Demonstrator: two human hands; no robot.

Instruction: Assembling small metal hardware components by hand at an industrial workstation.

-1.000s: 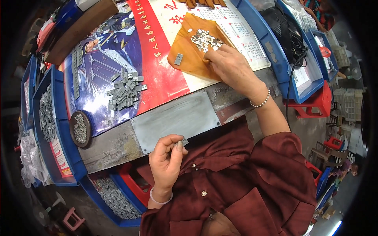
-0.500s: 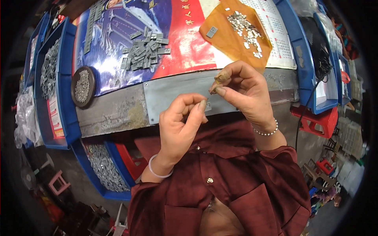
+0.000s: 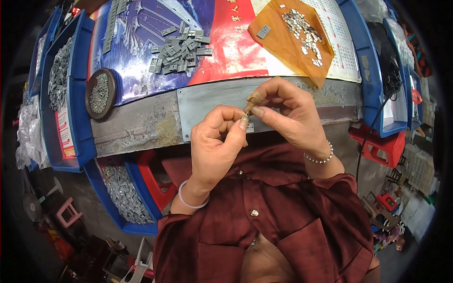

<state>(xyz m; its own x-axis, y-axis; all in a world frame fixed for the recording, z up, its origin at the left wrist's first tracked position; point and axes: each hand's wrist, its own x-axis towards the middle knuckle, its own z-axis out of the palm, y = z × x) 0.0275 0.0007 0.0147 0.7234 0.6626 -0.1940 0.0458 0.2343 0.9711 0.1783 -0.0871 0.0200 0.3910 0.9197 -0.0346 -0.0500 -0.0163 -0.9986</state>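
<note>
My left hand [image 3: 213, 144] is closed in a pinch, with a small light-grey piece [image 3: 250, 127] showing just past its thumb. Its fingertips meet those of my right hand [image 3: 291, 112] above the table's front edge. The right thumb and index finger are pinched together too, and a yellowish-brown covering [image 3: 255, 97] wraps the index fingertip. Whatever lies between the right fingertips is too small to name. Beyond the left hand, a heap of flat grey plastic pieces [image 3: 181, 52] lies on a printed poster. Farther right, small shiny metal parts [image 3: 306, 35] are scattered on an orange sheet [image 3: 273, 47].
A round dark dish [image 3: 109, 107] of tiny parts stands at the table's left. Blue bins [image 3: 84, 94] flank the table, and another blue bin [image 3: 150, 214] of grey pieces sits lower left. A red stool [image 3: 389, 153] is at the right, with a black cable [image 3: 362, 146] hanging nearby.
My right hand has moved slightly left and the fingertips of both hands have come together. The table surface appears slightly higher and farther right in the view.
</note>
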